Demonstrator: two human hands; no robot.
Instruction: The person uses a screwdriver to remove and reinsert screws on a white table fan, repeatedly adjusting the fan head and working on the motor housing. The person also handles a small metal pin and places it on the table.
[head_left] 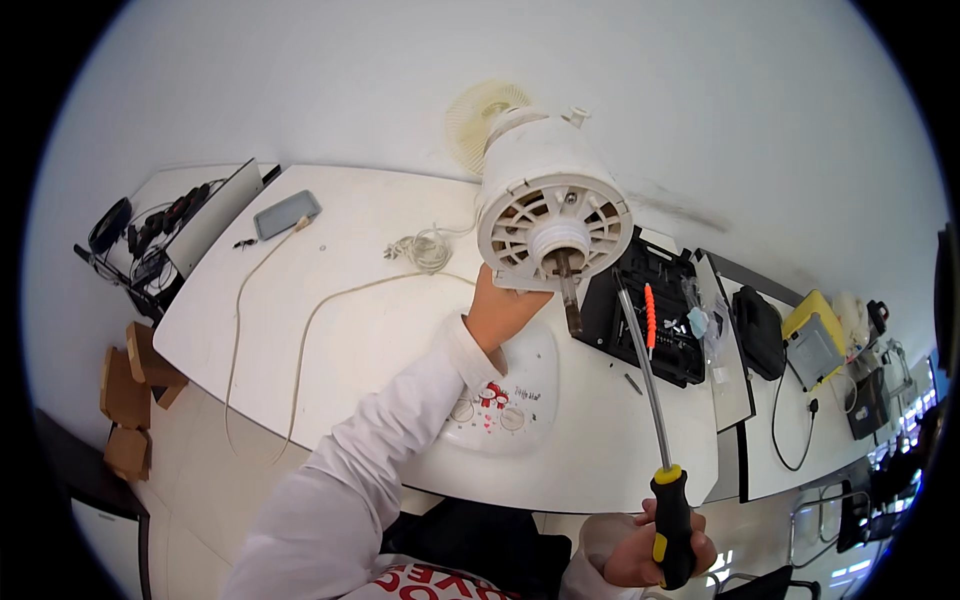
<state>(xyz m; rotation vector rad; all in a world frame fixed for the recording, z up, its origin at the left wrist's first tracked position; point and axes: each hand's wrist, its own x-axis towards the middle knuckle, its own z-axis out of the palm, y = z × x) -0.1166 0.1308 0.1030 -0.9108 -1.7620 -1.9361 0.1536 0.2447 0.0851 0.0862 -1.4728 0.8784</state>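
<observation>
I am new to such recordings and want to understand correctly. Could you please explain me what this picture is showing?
There is no machine arm here: these are a person's own bare hands. The camera sits on the person's head and looks down; its wide fisheye lens bends straight edges.

The left hand holds a white motor housing from below; a metal shaft sticks out of it. The right hand grips a black-and-yellow screwdriver, its blade pointing away from the person. Whether the tip touches anything, I cannot tell.

On the white table lie a coiled pale cable, a flat grey box and an open black tool case.
</observation>
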